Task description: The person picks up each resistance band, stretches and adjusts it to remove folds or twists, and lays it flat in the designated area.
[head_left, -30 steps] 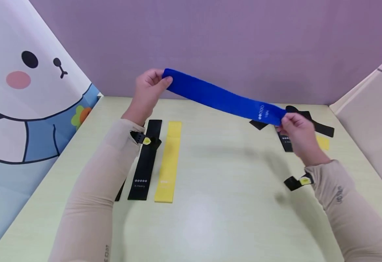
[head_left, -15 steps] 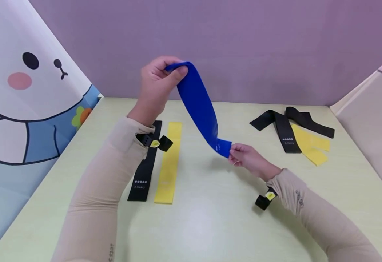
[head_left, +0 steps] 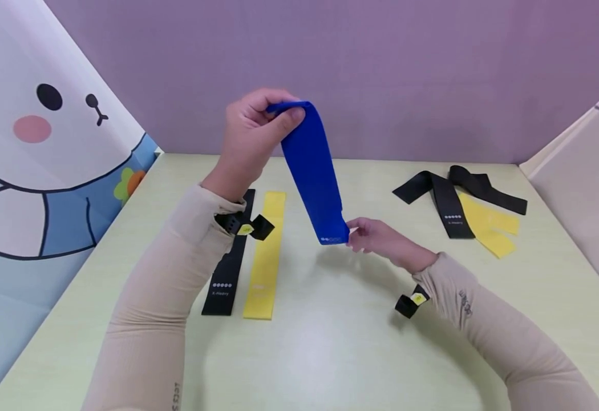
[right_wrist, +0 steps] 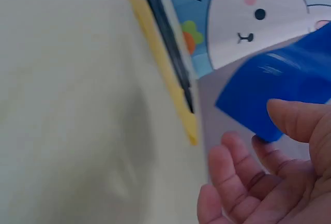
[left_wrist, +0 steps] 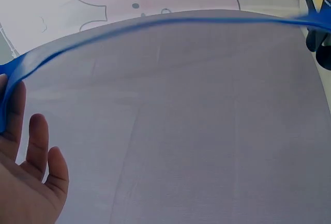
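Observation:
A blue resistance band [head_left: 312,171] hangs in the air above the table, folded over at its top. My left hand [head_left: 250,134] pinches that top fold between thumb and fingers. At the lower right corner of the band is my right hand [head_left: 379,242]; in the right wrist view its thumb lies over the blue band [right_wrist: 274,79] and the index finger is under the edge, the other fingers loosely spread. The left wrist view shows the blue band [left_wrist: 170,22] edge-on, running off from my fingers. Small white dots mark its lower end.
On the left of the table [head_left: 330,354] lie a flat black band [head_left: 221,291] and a yellow band [head_left: 263,268], side by side. At the back right, a black band [head_left: 450,214], another black band [head_left: 489,193] and a yellow piece [head_left: 484,222] lie in a loose pile.
The blue band went from stretched out sideways between both hands to hanging down from my left hand. My right hand moved left and down with its end, and the band has since turned and straightened.

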`<action>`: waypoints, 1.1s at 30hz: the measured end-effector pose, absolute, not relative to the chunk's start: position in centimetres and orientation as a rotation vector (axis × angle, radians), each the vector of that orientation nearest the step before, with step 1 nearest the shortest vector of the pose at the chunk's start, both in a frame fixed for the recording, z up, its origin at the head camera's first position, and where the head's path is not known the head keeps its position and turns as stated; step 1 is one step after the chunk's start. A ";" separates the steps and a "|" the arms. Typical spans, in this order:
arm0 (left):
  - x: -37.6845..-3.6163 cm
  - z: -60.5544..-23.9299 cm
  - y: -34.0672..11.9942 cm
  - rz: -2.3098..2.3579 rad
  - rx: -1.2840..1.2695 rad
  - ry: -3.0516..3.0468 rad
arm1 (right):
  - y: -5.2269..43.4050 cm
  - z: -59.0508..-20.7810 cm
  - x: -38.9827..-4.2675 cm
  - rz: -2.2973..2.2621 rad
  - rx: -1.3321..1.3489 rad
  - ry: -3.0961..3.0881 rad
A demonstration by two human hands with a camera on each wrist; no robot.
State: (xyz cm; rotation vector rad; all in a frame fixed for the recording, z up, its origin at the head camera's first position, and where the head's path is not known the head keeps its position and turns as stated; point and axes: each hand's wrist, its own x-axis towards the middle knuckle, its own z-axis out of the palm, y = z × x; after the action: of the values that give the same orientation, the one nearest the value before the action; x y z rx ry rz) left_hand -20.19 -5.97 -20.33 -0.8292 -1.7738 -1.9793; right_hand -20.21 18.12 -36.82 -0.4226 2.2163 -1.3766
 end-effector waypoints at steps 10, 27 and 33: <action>-20.6 -20.8 -5.6 -1.895 -0.856 -1.893 | 18.3 -30.9 -20.2 -1.546 -0.644 2.327; -20.2 -20.4 -4.8 -1.602 -0.953 -2.220 | 13.6 -25.2 -18.7 -1.935 -0.788 2.455; -20.3 -20.7 -4.4 -1.589 -0.930 -2.240 | 13.6 -24.9 -18.7 -2.039 -0.780 2.456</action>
State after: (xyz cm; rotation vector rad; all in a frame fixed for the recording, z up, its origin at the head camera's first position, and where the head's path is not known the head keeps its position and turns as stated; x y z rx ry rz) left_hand -20.27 -4.39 -20.69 -0.9296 -2.2397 -1.5887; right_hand -18.73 13.60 -24.88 -0.7797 2.4560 -2.0392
